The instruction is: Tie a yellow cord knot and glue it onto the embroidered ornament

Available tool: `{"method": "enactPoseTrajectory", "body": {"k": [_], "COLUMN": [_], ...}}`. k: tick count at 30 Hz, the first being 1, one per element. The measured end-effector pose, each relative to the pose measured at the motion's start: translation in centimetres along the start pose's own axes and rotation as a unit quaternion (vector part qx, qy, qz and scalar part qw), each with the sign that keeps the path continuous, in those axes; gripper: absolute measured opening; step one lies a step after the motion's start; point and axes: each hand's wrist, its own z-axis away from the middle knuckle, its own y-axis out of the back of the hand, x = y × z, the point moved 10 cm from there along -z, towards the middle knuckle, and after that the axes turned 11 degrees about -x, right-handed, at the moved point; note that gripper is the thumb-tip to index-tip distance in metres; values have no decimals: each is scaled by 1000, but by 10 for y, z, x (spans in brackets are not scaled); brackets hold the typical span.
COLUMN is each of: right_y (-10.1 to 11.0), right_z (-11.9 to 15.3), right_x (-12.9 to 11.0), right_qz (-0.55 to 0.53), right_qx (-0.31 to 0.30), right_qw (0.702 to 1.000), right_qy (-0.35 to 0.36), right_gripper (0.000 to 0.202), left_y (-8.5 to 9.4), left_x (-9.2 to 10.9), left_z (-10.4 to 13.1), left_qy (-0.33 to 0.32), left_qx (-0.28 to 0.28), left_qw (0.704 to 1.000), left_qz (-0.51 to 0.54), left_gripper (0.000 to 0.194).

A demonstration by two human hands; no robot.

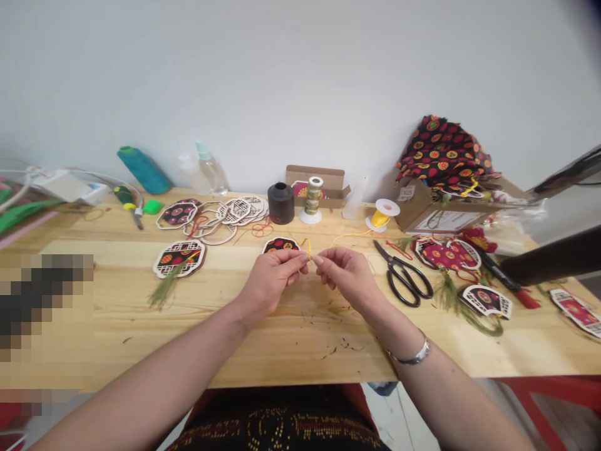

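Note:
Over the middle of the wooden table, my left hand (278,275) and my right hand (345,272) face each other, both pinching a thin yellow cord (309,245) between fingertips. Part of the cord sticks up between them. Just behind my left fingers lies a patterned ornament (280,245) with black and red fabric, partly covered by the hand. A yellow strand runs back to a spool of yellow cord (382,215). To the right of my right hand lie black-handled scissors (404,279), blades pointing away.
A tasselled ornament (180,258) and wooden frames (239,212) lie left. Along the wall stand a black cone (280,203), a green thread spool (313,199) and a cardboard box (436,210) with patterned fabric. More ornaments (486,300) and a black pole (554,257) are right.

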Motion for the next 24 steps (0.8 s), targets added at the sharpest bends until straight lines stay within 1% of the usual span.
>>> {"method": "enactPoseTrajectory", "body": {"k": [4, 10, 14, 16, 20, 24], "right_y": [-10, -2, -1, -1, -7, -11], "right_z": [-2, 0, -1, -2, -4, -5], "right_x": [7, 3, 1, 2, 5, 6], "right_qz": [-2, 4, 4, -14, -79, -103], "right_qx": [-35, -13, -18, -22, -51, -70], "right_qw": [999, 1000, 1000, 1000, 996, 992], "right_qy": [-25, -8, -7, -8, -4, 3], "right_gripper": [28, 26, 30, 33, 30, 28], "left_y": [-2, -2, -2, -3, -6, -9], "left_x": [-2, -2, -3, -3, -5, -4], "left_z": [1, 2, 1, 1, 2, 5], "left_qy": [8, 19, 18, 19, 41, 55], "left_qx": [-3, 1, -10, -14, -16, -21], "left_qw": [1000, 1000, 1000, 1000, 999, 997], "left_qz": [3, -3, -2, -6, -20, -39], "left_gripper": [14, 14, 14, 15, 15, 12]}}
